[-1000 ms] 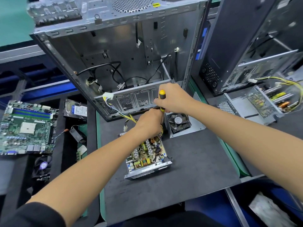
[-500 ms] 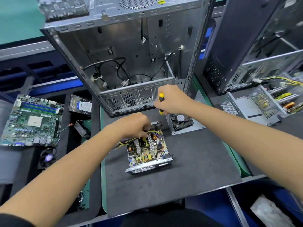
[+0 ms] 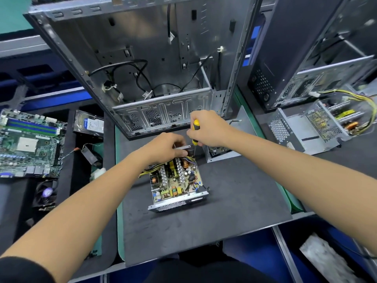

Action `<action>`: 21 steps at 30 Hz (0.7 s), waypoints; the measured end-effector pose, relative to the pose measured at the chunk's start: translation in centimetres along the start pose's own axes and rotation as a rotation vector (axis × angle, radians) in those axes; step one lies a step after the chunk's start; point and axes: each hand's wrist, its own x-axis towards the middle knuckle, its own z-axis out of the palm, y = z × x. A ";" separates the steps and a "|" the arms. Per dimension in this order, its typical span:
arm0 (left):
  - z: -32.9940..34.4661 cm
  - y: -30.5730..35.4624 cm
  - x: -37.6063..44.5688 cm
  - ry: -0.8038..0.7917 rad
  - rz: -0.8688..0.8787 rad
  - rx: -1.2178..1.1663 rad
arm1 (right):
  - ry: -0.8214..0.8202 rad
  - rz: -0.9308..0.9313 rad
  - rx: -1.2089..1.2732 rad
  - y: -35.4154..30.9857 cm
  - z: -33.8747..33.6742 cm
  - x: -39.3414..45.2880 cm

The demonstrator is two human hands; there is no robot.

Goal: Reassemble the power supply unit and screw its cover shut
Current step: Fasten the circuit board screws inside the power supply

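Matt grey mat (image 3: pixel 234 201), bare shiny metal computer case (image 3: pixel 142 33).

I see the power supply unit (image 3: pixel 175 180) lying open on the dark mat, its cover off and the circuit board facing up, crowded with coils, capacitors and pale heat sinks. Its perforated metal wall faces me at the near end, and yellow and black wires spill out at the far left corner. The cover (image 3: pixel 221 155), a grey metal shell with a fan inside, sits just beyond the unit to the right. The screwdriver (image 3: pixel 195 132), yellow and black handled, stands near upright over the unit's far edge.
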 end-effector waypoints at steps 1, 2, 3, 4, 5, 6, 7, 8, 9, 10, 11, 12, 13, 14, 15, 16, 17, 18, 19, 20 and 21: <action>0.1 -0.3 0.0 0.006 0.004 -0.034 | -0.003 -0.006 0.003 0.1 0.2 0.0; 0.1 -0.5 0.0 0.012 0.007 -0.060 | -0.006 -0.011 0.003 0.2 0.3 -0.1; 0.2 -0.6 -0.1 0.012 0.008 -0.074 | -0.009 -0.018 0.001 0.2 0.5 -0.2; 0.2 -0.7 -0.1 0.006 0.006 -0.079 | -0.012 -0.027 -0.001 0.3 0.6 -0.2; 0.1 -0.8 -0.1 -0.001 0.004 -0.083 | -0.013 -0.034 -0.005 0.4 0.7 -0.2; 0.1 -0.8 -0.1 -0.006 0.002 -0.090 | -0.014 -0.039 -0.008 0.4 0.9 -0.2; 0.0 -0.8 0.0 -0.008 0.003 -0.101 | -0.014 -0.043 -0.013 0.5 1.0 -0.2; 0.0 -0.8 0.0 -0.011 0.007 -0.115 | -0.011 -0.046 -0.018 0.5 1.1 -0.2; 0.0 -0.8 0.0 -0.014 0.013 -0.131 | -0.008 -0.048 -0.023 0.6 1.2 -0.2; 0.0 -0.8 -0.1 -0.017 0.016 -0.143 | -0.004 -0.048 -0.027 0.7 1.3 -0.2; 0.0 -0.8 0.0 -0.020 0.017 -0.151 | -0.001 -0.048 -0.029 0.8 1.3 -0.3; 0.0 -0.9 0.0 -0.024 0.016 -0.156 | -0.001 -0.047 -0.031 0.9 1.4 -0.3; 0.0 -0.9 0.0 -0.030 0.015 -0.162 | -0.004 -0.048 -0.035 1.0 1.5 -0.3; 0.0 -0.9 0.1 -0.036 0.014 -0.169 | -0.008 -0.051 -0.041 1.1 1.6 -0.3; 0.0 -0.9 0.1 -0.037 0.014 -0.178 | -0.012 -0.057 -0.050 1.2 1.7 -0.4; -0.1 -0.9 0.1 -0.039 0.013 -0.186 | -0.016 -0.065 -0.062 1.2 1.7 -0.4; -0.1 -0.9 0.1 -0.038 0.015 -0.193 | -0.021 -0.073 -0.074 1.3 1.7 -0.4; -0.1 -0.8 0.1 -0.034 0.020 -0.197 | -0.026 -0.082 -0.084 1.2 1.7 -0.4; -0.2 -0.7 0.0 -0.031 0.025 -0.197 | -0.034 -0.089 -0.093 1.1 1.7 -0.4; -0.2 -0.6 -0.1 -0.032 0.024 -0.196 | -0.043 -0.098 -0.107 0.9 1.6 -0.4; -0.2 -0.6 -0.1 -0.040 0.016 -0.195 | -0.057 -0.111 -0.133 0.7 1.6 -0.3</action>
